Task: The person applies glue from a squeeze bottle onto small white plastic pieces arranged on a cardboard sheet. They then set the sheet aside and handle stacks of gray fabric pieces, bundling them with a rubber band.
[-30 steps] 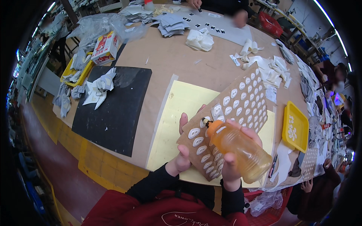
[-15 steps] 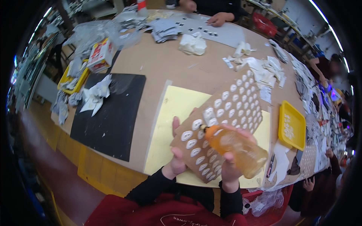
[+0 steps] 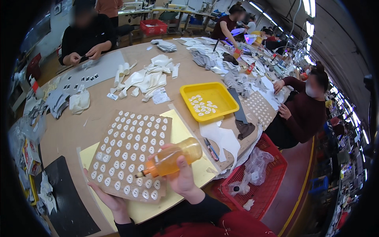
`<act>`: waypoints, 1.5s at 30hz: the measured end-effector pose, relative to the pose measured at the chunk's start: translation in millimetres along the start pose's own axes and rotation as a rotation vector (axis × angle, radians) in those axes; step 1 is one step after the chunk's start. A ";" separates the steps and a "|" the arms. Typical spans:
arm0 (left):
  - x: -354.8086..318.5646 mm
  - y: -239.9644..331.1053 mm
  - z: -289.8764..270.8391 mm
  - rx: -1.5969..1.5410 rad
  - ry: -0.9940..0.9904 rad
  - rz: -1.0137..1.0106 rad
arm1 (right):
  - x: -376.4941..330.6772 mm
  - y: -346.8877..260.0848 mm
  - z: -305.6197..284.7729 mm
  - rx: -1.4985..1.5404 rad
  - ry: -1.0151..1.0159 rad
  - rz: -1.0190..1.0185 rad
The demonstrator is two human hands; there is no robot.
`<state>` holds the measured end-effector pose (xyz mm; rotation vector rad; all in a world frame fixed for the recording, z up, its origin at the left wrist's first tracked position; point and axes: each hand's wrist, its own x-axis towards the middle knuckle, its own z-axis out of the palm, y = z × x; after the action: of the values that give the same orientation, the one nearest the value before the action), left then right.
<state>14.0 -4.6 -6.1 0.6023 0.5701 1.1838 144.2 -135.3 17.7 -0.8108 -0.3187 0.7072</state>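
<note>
Your right hand (image 3: 182, 178) is closed around the amber squeeze bottle (image 3: 173, 158), its long axis running nozzle-first down-left from that grip over the brown card of white oval pieces (image 3: 130, 152), whose near edge your left hand (image 3: 107, 199) grasps.

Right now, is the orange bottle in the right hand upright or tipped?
Tipped. The orange bottle lies almost sideways in the right hand, with its nozzle pointing down-left at the brown board of small white pieces.
</note>
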 end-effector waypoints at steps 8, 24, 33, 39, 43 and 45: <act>9.4 -3.7 -23.2 -0.036 -0.013 -0.146 | -26.6 -21.7 -69.7 -0.028 0.232 -0.038; -8.8 -2.9 -34.7 0.229 -0.257 -0.201 | -51.8 -1.8 -78.6 -0.360 0.298 -0.193; -10.3 -3.6 -31.3 0.238 -0.284 -0.228 | -50.0 11.9 -64.3 -0.417 0.152 -0.157; -11.3 -2.2 -30.8 0.293 -0.254 -0.239 | -52.9 19.2 -57.0 -0.400 0.099 -0.210; -11.1 -2.1 -31.8 0.278 -0.261 -0.228 | -60.6 22.7 -58.6 -0.349 0.029 -0.209; -10.8 -1.9 -33.7 0.249 -0.282 -0.231 | -62.1 24.2 -56.8 -0.361 0.023 -0.209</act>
<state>-11.0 -11.0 -30.4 0.8748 0.5330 0.7987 117.2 -197.5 -37.7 -1.1086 -0.5113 0.4486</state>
